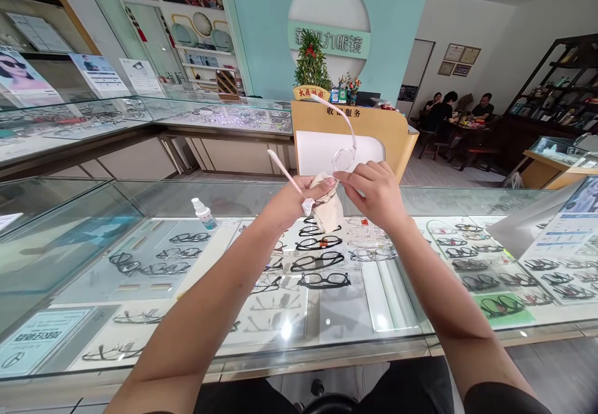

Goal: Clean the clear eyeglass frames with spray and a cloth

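Note:
Above the glass display counter, my left hand is closed round a beige cloth, which hangs below the fingers. A pair of eyeglasses with a clear rim and pale pink temples is held up between both hands; one temple rises to the upper right, the other sticks out at the left. The cloth covers the lens on the left side. My right hand pinches the glasses near the bridge, thumb and index finger together beside the cloth. A white spray bottle stands on the counter to the left.
Rows of eyeglass frames lie inside the glass counter below my hands. A white leaflet stand is at the right. Beyond are a wooden reception desk with a potted plant, and several people seated at a table.

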`<state>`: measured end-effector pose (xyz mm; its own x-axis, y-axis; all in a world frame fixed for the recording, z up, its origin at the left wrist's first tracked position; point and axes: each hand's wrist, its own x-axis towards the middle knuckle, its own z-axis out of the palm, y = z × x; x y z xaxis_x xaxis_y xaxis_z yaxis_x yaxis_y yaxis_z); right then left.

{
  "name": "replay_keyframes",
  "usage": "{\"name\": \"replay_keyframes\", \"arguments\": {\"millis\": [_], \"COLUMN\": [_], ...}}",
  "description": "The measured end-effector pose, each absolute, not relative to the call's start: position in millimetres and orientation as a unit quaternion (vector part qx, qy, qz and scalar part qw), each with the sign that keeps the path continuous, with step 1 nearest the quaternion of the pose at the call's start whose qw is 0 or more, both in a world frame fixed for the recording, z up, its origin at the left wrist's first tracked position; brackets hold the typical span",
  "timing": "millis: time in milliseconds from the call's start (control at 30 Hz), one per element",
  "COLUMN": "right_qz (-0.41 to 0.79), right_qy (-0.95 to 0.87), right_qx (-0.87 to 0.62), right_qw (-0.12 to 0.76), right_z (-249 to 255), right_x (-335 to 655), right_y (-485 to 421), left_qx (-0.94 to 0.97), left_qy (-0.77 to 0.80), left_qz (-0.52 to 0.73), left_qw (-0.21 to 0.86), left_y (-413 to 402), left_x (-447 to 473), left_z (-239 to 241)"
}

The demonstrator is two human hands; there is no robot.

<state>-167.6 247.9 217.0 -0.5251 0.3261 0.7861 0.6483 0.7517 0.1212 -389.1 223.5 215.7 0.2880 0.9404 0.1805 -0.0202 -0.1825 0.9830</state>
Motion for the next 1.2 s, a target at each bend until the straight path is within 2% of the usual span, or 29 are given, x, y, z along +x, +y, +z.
{"name": "replay_keyframes", "arguments": {"millis": [167,467,633,733,867,967,1067,1200], "right_qz": [-0.295,-0.307,-0.363,-0.353,-0.229,-0.008,0.207,0.372], "right_qy": [-0.837,-0.824,-0.775,-0.755,-0.73,-0.698,-0.654,-0.612], "right_qx": [-0.283,-0.269,-0.228,-0.24,-0.277,-0.309,-0.327,-0.302], "right_qw": [0.364,0.393,0.465,0.498,0.581,0.646,0.65,0.629], "right_z": [211.9,200.6,195.3,198.3,209.9,219.7,227.0,229.5], "right_x": [-169.9,-179.4,-179.1,-175.7,-170.7,-168.8,-167.3,-169.0], "right_y": [251.5,253.6,262.5,264.3,254.5,242.8,235.4,235.9], "left_qx": [0.634,0.633,0.554,0.51,0.467,0.449,0.454,0.495], "left_qy": [0.366,0.341,0.347,0.31,0.296,0.28,0.274,0.263], "left_qz": [0.405,0.356,0.406,0.42,0.463,0.515,0.564,0.578], "left_qw": [0.547,0.597,0.639,0.684,0.693,0.675,0.633,0.593], "left_y": [218.9,220.7,229.2,239.9,254.9,258.3,254.1,244.8], "left_x": [-397.6,-408.9,-411.4,-421.1,-434.6,-434.6,-426.5,-415.2], "left_z": [223.7,230.7,218.6,213.8,210.9,210.8,212.4,214.3]}}
